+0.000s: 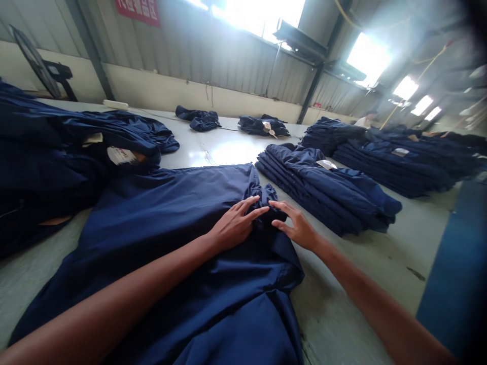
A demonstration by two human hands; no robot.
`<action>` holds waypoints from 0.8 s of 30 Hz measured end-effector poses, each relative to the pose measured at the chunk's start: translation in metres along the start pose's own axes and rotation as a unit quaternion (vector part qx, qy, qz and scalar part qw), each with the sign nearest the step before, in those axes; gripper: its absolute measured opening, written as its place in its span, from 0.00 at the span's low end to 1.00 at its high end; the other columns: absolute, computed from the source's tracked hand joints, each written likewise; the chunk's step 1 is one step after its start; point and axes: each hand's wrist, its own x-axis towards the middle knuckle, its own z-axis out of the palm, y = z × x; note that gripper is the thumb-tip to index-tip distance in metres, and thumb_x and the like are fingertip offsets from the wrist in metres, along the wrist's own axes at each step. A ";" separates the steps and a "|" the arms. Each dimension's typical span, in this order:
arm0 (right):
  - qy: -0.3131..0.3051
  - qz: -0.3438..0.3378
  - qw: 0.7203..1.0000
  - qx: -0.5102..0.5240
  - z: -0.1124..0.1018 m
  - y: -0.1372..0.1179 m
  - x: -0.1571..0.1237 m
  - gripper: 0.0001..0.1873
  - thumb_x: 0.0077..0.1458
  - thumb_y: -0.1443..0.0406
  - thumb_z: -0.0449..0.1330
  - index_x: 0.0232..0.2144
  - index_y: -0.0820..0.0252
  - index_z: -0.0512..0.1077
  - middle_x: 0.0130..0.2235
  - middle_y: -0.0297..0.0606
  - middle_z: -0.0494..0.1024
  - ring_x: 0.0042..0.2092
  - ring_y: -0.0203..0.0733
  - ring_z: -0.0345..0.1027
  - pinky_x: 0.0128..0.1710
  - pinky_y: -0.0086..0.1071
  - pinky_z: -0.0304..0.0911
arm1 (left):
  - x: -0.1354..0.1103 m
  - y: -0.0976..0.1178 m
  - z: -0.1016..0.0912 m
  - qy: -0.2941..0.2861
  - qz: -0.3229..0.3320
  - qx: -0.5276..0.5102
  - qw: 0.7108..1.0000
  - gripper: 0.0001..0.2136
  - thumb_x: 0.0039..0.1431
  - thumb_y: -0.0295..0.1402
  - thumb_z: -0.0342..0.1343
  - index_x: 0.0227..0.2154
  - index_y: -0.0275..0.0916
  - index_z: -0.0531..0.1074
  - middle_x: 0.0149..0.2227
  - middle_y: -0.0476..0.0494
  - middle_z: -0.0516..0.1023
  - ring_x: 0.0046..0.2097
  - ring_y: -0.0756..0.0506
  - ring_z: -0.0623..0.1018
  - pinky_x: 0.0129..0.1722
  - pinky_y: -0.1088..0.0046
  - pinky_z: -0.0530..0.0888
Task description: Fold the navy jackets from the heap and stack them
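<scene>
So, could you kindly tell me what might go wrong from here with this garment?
The navy woven garment is bunched under the left hand and right hand, so it could end up creased. The folded stack of navy garments lies close to the right hand and might get nudged out of line.

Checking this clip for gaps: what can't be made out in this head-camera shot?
Head view:
- Bunched navy fabric between the left hand and right hand: the fingers and folds hide how it is gathered.
- White tag on the nearby navy stack: too small to read.
- Red banner: cut off by the top edge.
- Distant person: small, blurred, partly hidden by the far navy stacks; their hands don't show.
</scene>
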 end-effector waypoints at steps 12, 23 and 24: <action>-0.017 0.120 0.988 0.101 0.015 0.026 -0.003 0.46 0.50 0.53 0.74 0.67 0.53 0.64 0.63 0.48 0.73 0.62 0.55 0.70 0.64 0.51 0.64 | 0.001 0.000 -0.002 -0.028 0.016 -0.027 0.999 0.23 0.60 0.19 0.51 0.56 0.45 0.72 0.63 0.40 0.71 0.62 0.39 0.73 0.64 0.58 0.72; 0.104 0.107 0.935 -0.322 -0.032 0.026 0.000 0.31 0.55 0.76 0.53 0.60 0.56 0.72 0.60 0.51 0.73 0.60 0.59 0.70 0.58 0.53 0.66 | 0.001 0.002 -0.002 -0.020 -0.005 -0.034 0.999 0.25 0.68 0.24 0.51 0.66 0.47 0.65 0.66 0.39 0.67 0.62 0.40 0.74 0.64 0.56 0.72; 0.134 0.118 0.914 -0.365 -0.039 0.027 0.000 0.34 0.56 0.76 0.52 0.63 0.57 0.70 0.64 0.54 0.69 0.63 0.63 0.66 0.59 0.57 0.65 | 0.002 0.002 -0.002 -0.021 -0.002 -0.039 0.999 0.23 0.69 0.25 0.51 0.64 0.46 0.67 0.64 0.40 0.70 0.61 0.41 0.74 0.64 0.57 0.71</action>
